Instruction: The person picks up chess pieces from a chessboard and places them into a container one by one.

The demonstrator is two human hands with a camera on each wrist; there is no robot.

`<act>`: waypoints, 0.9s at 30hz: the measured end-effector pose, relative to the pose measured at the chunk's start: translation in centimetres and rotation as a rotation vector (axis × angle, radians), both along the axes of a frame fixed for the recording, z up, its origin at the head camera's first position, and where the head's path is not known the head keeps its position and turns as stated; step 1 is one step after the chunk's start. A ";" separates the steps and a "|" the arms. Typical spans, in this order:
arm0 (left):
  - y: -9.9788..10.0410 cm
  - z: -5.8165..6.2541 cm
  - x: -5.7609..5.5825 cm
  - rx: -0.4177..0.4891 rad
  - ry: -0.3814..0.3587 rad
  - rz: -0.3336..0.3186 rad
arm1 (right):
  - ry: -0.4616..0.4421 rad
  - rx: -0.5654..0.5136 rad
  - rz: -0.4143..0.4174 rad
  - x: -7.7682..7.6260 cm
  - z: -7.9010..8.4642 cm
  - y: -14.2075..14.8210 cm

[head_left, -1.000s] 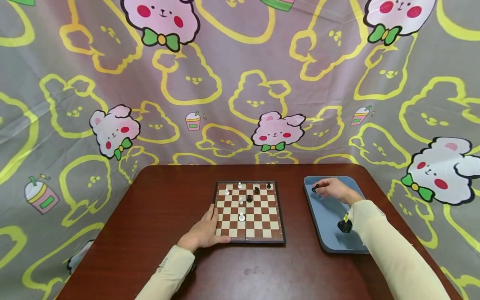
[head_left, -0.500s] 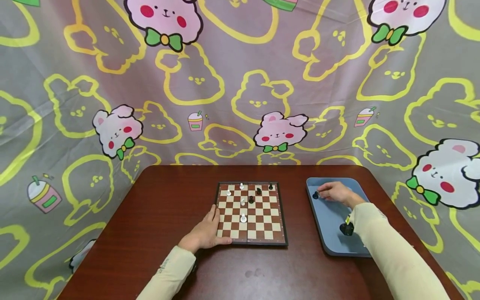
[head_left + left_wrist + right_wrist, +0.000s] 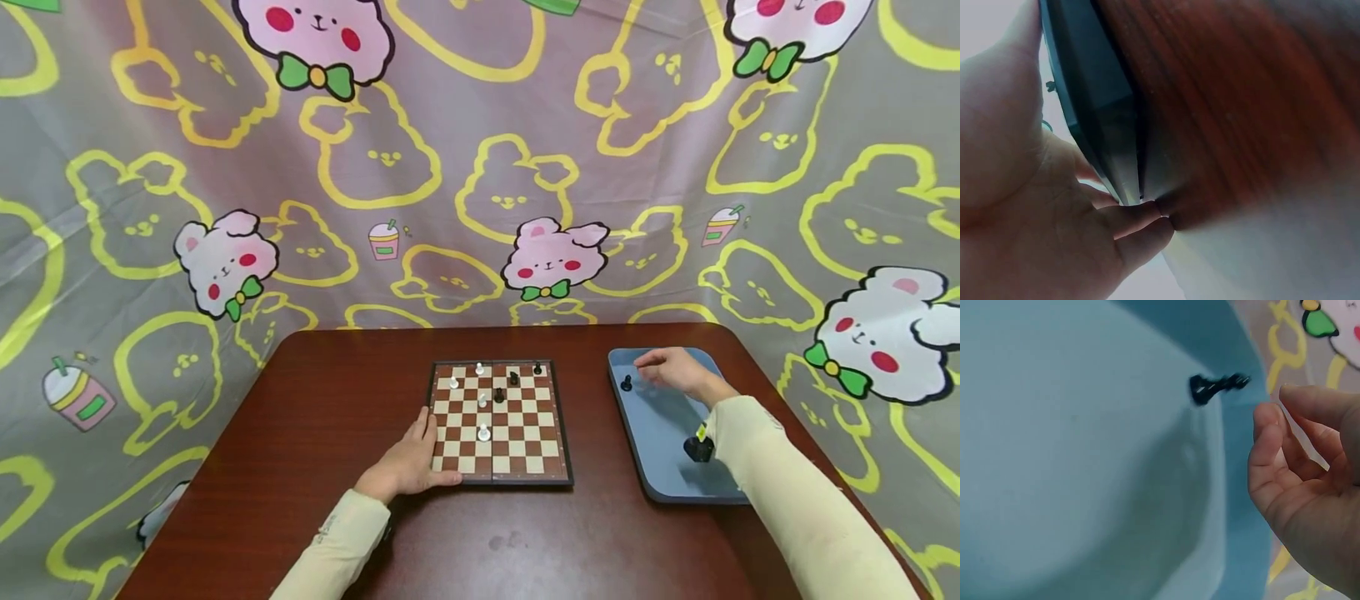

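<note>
A chessboard (image 3: 525,431) lies on the table with a few white and black pieces standing on it. My left hand (image 3: 405,465) rests at its near left corner, fingers along the left side and thumb along the front edge. In the left wrist view the fingertips (image 3: 1147,240) reach down beside the dark board edge (image 3: 1094,81). Over the far end of a blue tray (image 3: 660,429), my right hand (image 3: 672,372) hovers with nothing in its fingers. Just left of it a black chess piece (image 3: 626,383) stands upright in the tray, apart from the fingertips.
A black object with a yellow tag (image 3: 700,448) shows by the right sleeve, above the tray. Brown table (image 3: 337,375) surrounds the board, and a patterned cloth (image 3: 420,208) hangs behind it. A white pawn (image 3: 483,432) stands toward the board's near side.
My right hand held the black chess piece, let go of it in the tray's far left corner, and drew up and to the right. The left hand has stayed at the board.
</note>
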State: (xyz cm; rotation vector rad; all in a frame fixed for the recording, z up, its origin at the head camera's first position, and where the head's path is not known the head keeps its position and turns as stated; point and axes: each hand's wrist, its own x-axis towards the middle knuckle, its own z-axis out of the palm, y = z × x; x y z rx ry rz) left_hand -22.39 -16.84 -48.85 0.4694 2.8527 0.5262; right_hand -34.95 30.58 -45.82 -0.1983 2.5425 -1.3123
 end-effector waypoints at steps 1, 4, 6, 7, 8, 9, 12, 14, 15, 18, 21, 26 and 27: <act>0.0 0.0 0.0 0.002 0.001 0.003 | 0.012 0.001 0.007 -0.1 0.4 -0.3; -0.2 0.0 -0.1 0.004 0.001 0.008 | 0.030 -0.016 0.029 -0.3 1.4 -1.3; -0.2 0.0 -0.1 0.004 0.001 0.012 | 0.035 -0.032 0.053 -0.2 2.1 -2.3; -0.2 0.0 -0.1 0.004 0.001 0.013 | 0.034 -0.038 0.068 -0.2 2.4 -2.7; -0.3 0.0 -0.1 0.004 0.001 0.013 | 0.034 -0.040 0.082 -0.1 2.7 -3.2; -0.3 0.0 -0.1 0.005 0.001 0.014 | 0.038 -0.037 0.096 -0.1 2.9 -3.7; -0.2 0.1 0.0 0.011 -0.001 0.016 | 0.051 -0.028 0.121 -0.3 3.4 -5.0; -0.2 0.1 0.1 0.016 -0.001 0.015 | 0.056 -0.024 0.129 -0.3 3.6 -5.7; -0.2 0.2 0.1 0.016 -0.001 0.013 | 0.057 -0.024 0.132 -0.4 3.6 -6.1; -0.1 0.1 0.1 0.011 0.000 0.007 | 0.054 -0.029 0.131 -0.5 3.6 -7.0; -0.2 0.0 0.1 0.001 -0.002 0.000 | 0.047 -0.029 0.140 -0.5 3.4 -7.9; -0.2 0.0 0.1 0.002 -0.003 -0.004 | 0.055 0.014 0.147 -0.7 2.8 -9.4; -0.2 0.0 0.1 0.001 -0.004 -0.004 | 0.062 0.025 0.147 -0.7 2.7 -9.7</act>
